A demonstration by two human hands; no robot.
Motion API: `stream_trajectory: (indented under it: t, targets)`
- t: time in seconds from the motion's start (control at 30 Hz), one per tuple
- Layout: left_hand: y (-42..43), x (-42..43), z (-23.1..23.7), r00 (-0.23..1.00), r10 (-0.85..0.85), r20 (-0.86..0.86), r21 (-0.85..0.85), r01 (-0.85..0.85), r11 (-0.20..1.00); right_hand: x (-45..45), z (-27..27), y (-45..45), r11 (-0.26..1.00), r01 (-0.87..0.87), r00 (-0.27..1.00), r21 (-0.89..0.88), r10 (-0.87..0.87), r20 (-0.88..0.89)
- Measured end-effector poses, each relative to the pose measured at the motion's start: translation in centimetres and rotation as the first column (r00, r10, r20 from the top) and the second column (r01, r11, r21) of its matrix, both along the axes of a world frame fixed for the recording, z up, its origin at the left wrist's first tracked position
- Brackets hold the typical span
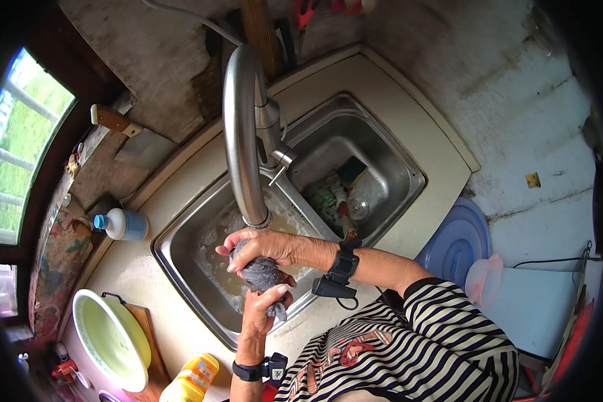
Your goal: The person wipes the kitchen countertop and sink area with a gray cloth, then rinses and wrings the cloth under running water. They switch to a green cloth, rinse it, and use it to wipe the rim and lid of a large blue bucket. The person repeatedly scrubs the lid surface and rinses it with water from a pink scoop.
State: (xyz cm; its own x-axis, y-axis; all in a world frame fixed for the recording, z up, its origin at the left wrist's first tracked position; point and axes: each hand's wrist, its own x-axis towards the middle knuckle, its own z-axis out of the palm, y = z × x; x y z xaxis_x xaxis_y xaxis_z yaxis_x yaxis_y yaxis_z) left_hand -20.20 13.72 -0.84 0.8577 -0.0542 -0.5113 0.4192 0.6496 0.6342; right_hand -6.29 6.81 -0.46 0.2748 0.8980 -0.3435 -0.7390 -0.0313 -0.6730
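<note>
A bunched grey cloth [262, 274] is gripped between both hands over the larger basin [181, 271] of a steel double sink. My right hand [264, 249] wraps the cloth's upper end, just below the spout of the brushed-metal faucet [238, 135]. Nearer my body, my left hand [264, 307] closes round the lower end, and a short tail of cloth hangs past the fingers. Cloudy, sudsy water [221, 251] lies in the basin beneath. Whether water runs from the spout is hidden by my right hand.
The smaller basin [392, 186] holds a green-and-dark scouring sponge [352, 172] and a scrub brush or similar tool. A white bottle with a blue cap [125, 224], a yellow-green bowl [140, 331] and a yellow bottle [193, 379] stand left. A cleaver [143, 143] rests behind the counter.
</note>
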Motion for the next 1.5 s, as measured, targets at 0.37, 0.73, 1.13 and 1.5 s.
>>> stream_trajectory:
  t: [0.37,0.73,1.13,1.5]
  targets:
    - [-1.3,-1.2,-8.1,0.971,0.234,-0.05,0.348,-0.203,0.915,-3.0,-5.6,2.5,0.961,0.263,0.711,-0.08,-0.138,0.689]
    - [-3.3,0.5,-13.0,0.949,0.316,0.008,0.812,-0.191,0.552,-2.2,-9.2,0.7,0.854,0.429,0.275,-0.292,0.185,0.944]
    - [15.3,-5.9,-3.6,0.579,0.784,0.223,0.862,-0.492,0.118,14.6,-17.2,-19.8,0.581,0.544,0.444,-0.605,0.413,0.795]
    - [7.2,-5.7,-6.8,0.896,0.423,0.137,0.957,-0.229,0.175,16.5,-26.0,-19.6,0.6,0.295,0.32,-0.743,0.671,0.669]
